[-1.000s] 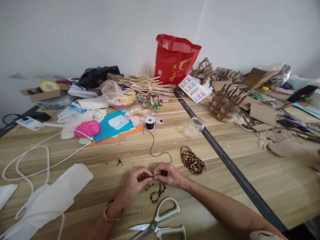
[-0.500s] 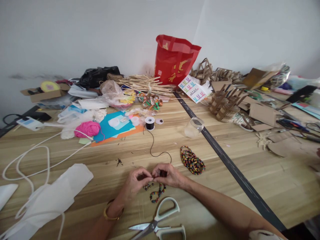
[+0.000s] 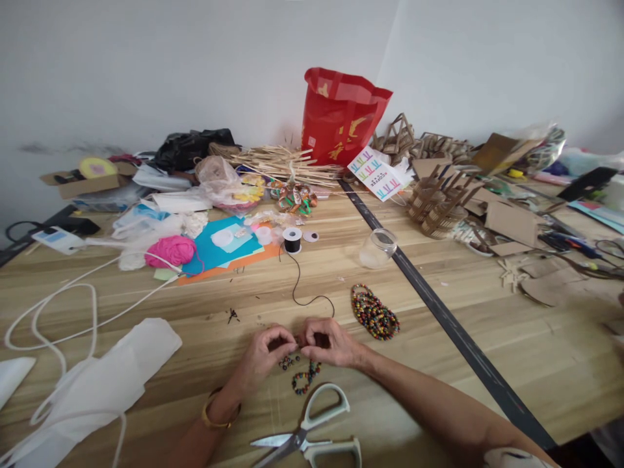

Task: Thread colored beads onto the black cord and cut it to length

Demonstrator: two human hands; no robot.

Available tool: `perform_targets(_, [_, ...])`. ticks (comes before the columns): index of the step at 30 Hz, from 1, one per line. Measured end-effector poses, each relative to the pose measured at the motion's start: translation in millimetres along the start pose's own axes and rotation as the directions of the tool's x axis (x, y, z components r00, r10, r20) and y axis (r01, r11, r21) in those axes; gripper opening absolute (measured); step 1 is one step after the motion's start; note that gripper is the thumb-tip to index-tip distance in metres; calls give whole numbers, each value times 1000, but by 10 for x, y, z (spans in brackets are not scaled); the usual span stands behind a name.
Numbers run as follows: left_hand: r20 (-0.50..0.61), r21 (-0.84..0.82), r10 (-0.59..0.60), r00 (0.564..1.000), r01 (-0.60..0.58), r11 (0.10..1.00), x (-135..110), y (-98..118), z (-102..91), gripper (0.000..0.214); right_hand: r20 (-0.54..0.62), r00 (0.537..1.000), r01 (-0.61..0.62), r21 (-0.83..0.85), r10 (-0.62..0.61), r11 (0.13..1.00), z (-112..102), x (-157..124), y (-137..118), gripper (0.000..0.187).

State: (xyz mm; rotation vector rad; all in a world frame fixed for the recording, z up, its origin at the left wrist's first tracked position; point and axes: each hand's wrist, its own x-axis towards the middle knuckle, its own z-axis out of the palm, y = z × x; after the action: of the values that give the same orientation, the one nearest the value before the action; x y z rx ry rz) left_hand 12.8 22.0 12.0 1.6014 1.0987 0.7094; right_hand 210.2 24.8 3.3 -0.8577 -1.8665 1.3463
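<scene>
My left hand [image 3: 267,351] pinches something too small to make out, its fingertips almost meeting those of my right hand [image 3: 327,342]. A thin black cord [image 3: 307,303] runs from its spool [image 3: 292,242] down to my right hand, whose thumb and forefinger are pressed together. Beneath my hands lies a short strand of colourful beads [image 3: 303,382], partly hidden by the right hand. Several loose beads [image 3: 288,363] sit just below the left fingertips. Scissors [image 3: 305,437] with pale handles lie spread near the front edge. To the right rests a coiled string of mixed-colour beads [image 3: 375,313].
A clear jar [image 3: 378,249] stands beside the dark strip. Pink yarn [image 3: 170,251], blue paper [image 3: 207,250] and a white cable [image 3: 92,318] lie left. A red bag [image 3: 344,117] stands at the back, with woven baskets [image 3: 436,208] to its right.
My right hand has shifted very slightly to the right, its thumb and forefinger forming a rounder loop. The left hand stays nearly still.
</scene>
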Motion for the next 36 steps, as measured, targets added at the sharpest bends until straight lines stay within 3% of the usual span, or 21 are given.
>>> perform_targets(6, [-11, 5, -5, 1000, 5, 1000, 6, -16, 6, 16, -21, 993, -113, 11, 114, 993, 31, 11, 9, 29])
perform_targets(17, [-17, 34, 10, 1000, -9, 999, 3, 12, 4, 14, -29, 996, -80, -30, 79, 996, 25, 24, 23, 24])
perform_targets(23, [-31, 65, 5, 1000, -3, 998, -17, 23, -7, 13, -17, 1000, 22, -70, -23, 997, -3, 35, 25, 25])
perform_targets(29, [-31, 170, 37, 999, -31, 985, -22, -5, -160, 13, -20, 999, -26, -14, 26, 1000, 4, 34, 52, 25])
perform_targets(36, [84, 352, -16, 996, -14, 936, -50, 19, -285, 7, -53, 993, -100, 48, 103, 994, 35, 35, 86, 27])
